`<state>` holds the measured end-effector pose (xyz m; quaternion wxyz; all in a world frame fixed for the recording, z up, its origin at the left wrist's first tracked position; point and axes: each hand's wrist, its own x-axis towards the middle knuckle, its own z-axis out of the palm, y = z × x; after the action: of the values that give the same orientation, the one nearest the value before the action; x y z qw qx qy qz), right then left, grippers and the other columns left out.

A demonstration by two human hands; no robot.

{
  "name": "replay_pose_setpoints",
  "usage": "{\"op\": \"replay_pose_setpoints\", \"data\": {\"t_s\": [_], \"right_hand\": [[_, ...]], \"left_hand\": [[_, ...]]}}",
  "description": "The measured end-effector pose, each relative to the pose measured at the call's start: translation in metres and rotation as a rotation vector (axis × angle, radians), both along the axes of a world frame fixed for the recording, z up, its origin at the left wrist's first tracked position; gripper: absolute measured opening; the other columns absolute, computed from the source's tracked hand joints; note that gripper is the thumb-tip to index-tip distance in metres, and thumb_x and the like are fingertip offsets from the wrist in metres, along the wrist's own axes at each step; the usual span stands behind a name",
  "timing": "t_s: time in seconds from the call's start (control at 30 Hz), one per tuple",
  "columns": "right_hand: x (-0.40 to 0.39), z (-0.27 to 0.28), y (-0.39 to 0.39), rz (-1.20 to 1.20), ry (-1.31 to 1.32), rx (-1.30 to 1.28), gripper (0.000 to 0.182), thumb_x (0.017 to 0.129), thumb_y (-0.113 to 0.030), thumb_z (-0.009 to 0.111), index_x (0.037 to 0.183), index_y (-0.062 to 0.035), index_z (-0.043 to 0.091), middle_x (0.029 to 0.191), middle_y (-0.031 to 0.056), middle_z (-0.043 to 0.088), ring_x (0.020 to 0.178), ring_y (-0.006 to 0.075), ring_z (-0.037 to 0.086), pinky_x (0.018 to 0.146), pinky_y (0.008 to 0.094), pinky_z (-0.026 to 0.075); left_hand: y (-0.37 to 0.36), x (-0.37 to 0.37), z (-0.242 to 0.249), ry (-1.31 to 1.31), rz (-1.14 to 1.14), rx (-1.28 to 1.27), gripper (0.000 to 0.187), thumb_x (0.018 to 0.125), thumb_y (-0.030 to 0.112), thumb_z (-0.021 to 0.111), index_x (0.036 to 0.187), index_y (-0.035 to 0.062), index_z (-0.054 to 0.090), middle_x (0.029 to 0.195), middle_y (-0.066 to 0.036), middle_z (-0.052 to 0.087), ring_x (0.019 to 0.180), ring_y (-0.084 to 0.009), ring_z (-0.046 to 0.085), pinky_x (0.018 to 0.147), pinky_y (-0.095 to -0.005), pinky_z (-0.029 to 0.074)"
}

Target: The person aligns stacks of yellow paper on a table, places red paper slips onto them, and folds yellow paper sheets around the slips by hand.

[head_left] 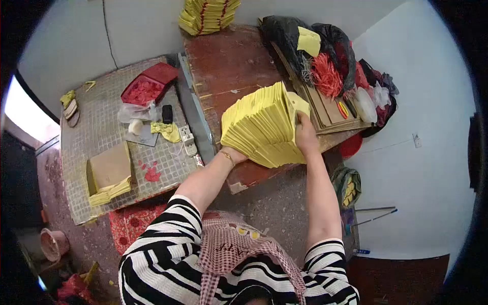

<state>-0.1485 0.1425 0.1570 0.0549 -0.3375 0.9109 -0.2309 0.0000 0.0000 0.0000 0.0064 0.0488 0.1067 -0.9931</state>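
A thick stack of yellow paper pieces (pixel 262 122) is held between my two hands over the red-brown table. Its many thin layers fan out slightly, and I cannot make out what kind of paper item they are. At the stack's lower left, my left hand (pixel 235 154) supports it, with most fingers hidden underneath. My right hand (pixel 306 134) grips the right end, fingers wrapped around the outer pieces.
A red-brown table (pixel 223 66) bears another yellow bundle (pixel 208 15) at the back. Cardboard sheets (pixel 325 109), black plastic bags (pixel 287 38) and red shreds (pixel 327 75) lie right. The left table (pixel 101 127) holds a red box (pixel 150 84), a cardboard box (pixel 109 168) and a power strip (pixel 188 141).
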Motion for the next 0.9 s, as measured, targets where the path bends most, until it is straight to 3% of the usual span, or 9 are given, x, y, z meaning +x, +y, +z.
{"op": "replay_pose_setpoints", "data": {"t_s": [0.07, 0.1, 0.13, 0.23, 0.3, 0.4, 0.63, 0.8, 0.9], "right_hand": [[0.003, 0.005, 0.012, 0.042, -0.024, -0.04, 0.048, 0.089, -0.015, 0.045, 0.137, -0.0092, 0.04, 0.123, 0.023, 0.057, 0.11, 0.0427, 0.055, 0.094, 0.0472, 0.042], [-0.017, -0.014, -0.034, 0.06, -0.008, -0.167, 0.047, 0.089, -0.015, 0.045, 0.135, -0.0073, 0.042, 0.122, 0.0231, 0.058, 0.109, 0.0427, 0.055, 0.093, 0.0472, 0.042], [-0.014, -0.017, -0.032, 0.076, -0.02, -0.203, 0.046, 0.088, -0.014, 0.044, 0.133, -0.0054, 0.043, 0.121, 0.0232, 0.058, 0.108, 0.0428, 0.056, 0.092, 0.0472, 0.043], [0.019, 0.006, -0.046, -0.005, -0.01, 0.014, 0.045, 0.088, -0.013, 0.043, 0.132, -0.0039, 0.044, 0.12, 0.0241, 0.059, 0.107, 0.0429, 0.056, 0.091, 0.0471, 0.043], [0.039, 0.022, -0.064, -0.059, 0.028, 0.185, 0.045, 0.087, -0.012, 0.041, 0.131, -0.0024, 0.044, 0.119, 0.025, 0.059, 0.106, 0.0429, 0.056, 0.09, 0.047, 0.043], [0.05, 0.03, -0.065, -0.06, 0.003, 0.179, 0.045, 0.086, -0.011, 0.04, 0.13, -0.0027, 0.045, 0.117, 0.0261, 0.059, 0.105, 0.0445, 0.056, 0.089, 0.0475, 0.044], [0.051, 0.041, -0.064, 0.003, -0.016, 0.201, 0.046, 0.084, -0.009, 0.039, 0.129, -0.0022, 0.046, 0.116, 0.027, 0.06, 0.105, 0.0453, 0.056, 0.088, 0.0478, 0.044], [0.042, 0.021, -0.052, 0.053, 0.037, 0.02, 0.038, 0.086, -0.012, 0.043, 0.12, 0.0022, 0.051, 0.107, 0.0219, 0.063, 0.102, 0.0404, 0.057, 0.088, 0.0465, 0.042], [0.04, 0.014, -0.043, 0.066, 0.036, -0.032, 0.038, 0.086, -0.011, 0.043, 0.12, 0.0028, 0.051, 0.106, 0.0226, 0.063, 0.101, 0.0408, 0.057, 0.089, 0.0461, 0.042]], "left_hand": [[0.039, 0.019, 0.002, -0.04, 0.033, 0.064, 0.034, 0.094, 0.035, 0.052, 0.12, 0.0136, 0.059, 0.117, -0.009, 0.064, 0.108, -0.0253, 0.06, 0.096, -0.0405, 0.046], [-0.011, 0.003, -0.003, -0.166, 0.046, -0.068, 0.033, 0.094, 0.032, 0.052, 0.117, 0.0101, 0.06, 0.114, -0.01, 0.064, 0.104, -0.0252, 0.061, 0.093, -0.04, 0.048], [-0.001, 0.015, -0.001, -0.318, 0.058, -0.113, 0.031, 0.094, 0.029, 0.051, 0.114, 0.0066, 0.06, 0.111, -0.01, 0.065, 0.1, -0.0252, 0.062, 0.09, -0.0396, 0.049], [0.022, 0.06, 0.01, -0.417, -0.076, -0.082, 0.028, 0.095, 0.023, 0.05, 0.111, 0.0013, 0.058, 0.107, -0.013, 0.064, 0.096, -0.0256, 0.062, 0.086, -0.038, 0.051], [0.021, 0.078, 0.028, -0.457, -0.086, -0.232, 0.025, 0.093, 0.015, 0.049, 0.111, 0.0, 0.057, 0.109, -0.015, 0.063, 0.099, -0.0257, 0.061, 0.085, -0.0345, 0.049], [0.021, 0.102, 0.06, -0.516, -0.088, -0.386, 0.024, 0.091, 0.008, 0.049, 0.112, -0.0012, 0.055, 0.111, -0.018, 0.061, 0.102, -0.0258, 0.06, 0.085, -0.031, 0.048], [0.016, 0.086, 0.098, -0.447, 0.355, -0.375, 0.028, 0.089, -0.004, 0.048, 0.117, -0.0081, 0.048, 0.112, -0.023, 0.058, 0.098, -0.029, 0.061, 0.084, -0.0336, 0.052], [0.018, 0.077, 0.086, -0.401, 0.385, -0.426, 0.031, 0.087, -0.007, 0.047, 0.118, -0.0087, 0.046, 0.111, -0.024, 0.057, 0.097, -0.0298, 0.061, 0.084, -0.0335, 0.051], [0.029, 0.073, 0.11, -0.508, 0.417, -0.477, 0.031, 0.086, -0.007, 0.047, 0.117, -0.0086, 0.046, 0.11, -0.023, 0.058, 0.096, -0.0287, 0.061, 0.084, -0.0326, 0.05]]}}
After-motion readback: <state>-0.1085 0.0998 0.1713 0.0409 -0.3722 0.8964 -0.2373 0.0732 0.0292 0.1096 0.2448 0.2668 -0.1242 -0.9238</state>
